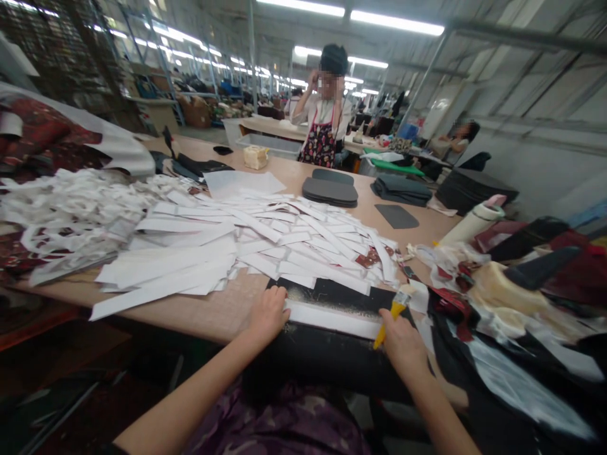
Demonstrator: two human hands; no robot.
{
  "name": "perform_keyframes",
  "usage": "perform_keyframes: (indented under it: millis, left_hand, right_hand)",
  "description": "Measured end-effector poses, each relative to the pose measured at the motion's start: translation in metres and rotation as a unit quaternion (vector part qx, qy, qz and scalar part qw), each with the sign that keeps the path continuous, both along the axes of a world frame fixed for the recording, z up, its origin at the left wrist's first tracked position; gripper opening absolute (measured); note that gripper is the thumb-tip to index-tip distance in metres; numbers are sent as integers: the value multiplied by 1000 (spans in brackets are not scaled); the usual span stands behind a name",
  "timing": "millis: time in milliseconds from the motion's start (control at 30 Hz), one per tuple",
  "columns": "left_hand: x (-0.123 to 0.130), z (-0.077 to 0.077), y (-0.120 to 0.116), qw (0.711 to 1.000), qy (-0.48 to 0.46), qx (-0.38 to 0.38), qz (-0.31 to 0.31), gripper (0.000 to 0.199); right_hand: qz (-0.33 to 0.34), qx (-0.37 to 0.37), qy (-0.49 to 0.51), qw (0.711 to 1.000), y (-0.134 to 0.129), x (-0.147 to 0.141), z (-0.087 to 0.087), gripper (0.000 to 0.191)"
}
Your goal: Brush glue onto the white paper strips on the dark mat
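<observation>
A white strip [334, 319] lies flat along a black mat [332, 292] at the table's near edge. At its left end, my left hand [269, 313] is closed on the strip with its fingers bent. My right hand [401, 335] is closed on a yellow-handled brush [393, 316] by the strip's right end. The brush head points up and away. Just beyond the mat spreads a wide heap of loose white strips [284, 234].
Tangled white scraps [85, 208] lie at the left, dark stacked pieces [329, 191] and a pale block [255, 157] farther back. Cloth and a white roll [474, 222] crowd the right. A person in a flowered apron [322, 142] stands across the table; another person [455, 142] is at far right.
</observation>
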State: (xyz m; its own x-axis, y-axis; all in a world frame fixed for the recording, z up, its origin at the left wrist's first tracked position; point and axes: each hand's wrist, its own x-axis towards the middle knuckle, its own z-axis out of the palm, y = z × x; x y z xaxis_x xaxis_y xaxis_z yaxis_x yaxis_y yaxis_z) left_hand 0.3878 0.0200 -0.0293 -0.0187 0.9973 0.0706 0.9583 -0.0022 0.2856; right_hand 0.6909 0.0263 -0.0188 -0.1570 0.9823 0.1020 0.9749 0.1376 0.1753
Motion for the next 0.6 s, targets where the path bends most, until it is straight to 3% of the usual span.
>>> perform_keyframes:
  millis: [67,133,200,300,367,433,533,600]
  left_hand:
    - [8,0,-8,996,30,68,-58,23]
    - [15,-6,-18,984,31,113,-134,24]
    - [21,-17,-25,972,28,137,-189,25]
    - [25,-36,-31,962,46,159,-217,28]
    - [24,-45,-32,957,60,177,-221,31]
    - [23,-51,-33,953,67,197,-222,32]
    - [23,-54,-33,948,68,219,-222,34]
    - [23,-54,-34,946,67,229,-220,35]
  right_hand:
    - [58,9,33,998,-2,-15,16,43]
    - [119,-38,146,981,-5,-38,31,42]
    - [156,-88,283,942,-7,-65,39,37]
    - [159,-105,428,883,0,-91,35,32]
    - [126,-105,456,875,8,-84,25,30]
    - [53,-94,436,894,13,-55,17,29]
    - [-104,-24,329,938,10,4,16,32]
    - [-195,34,230,953,1,30,20,36]
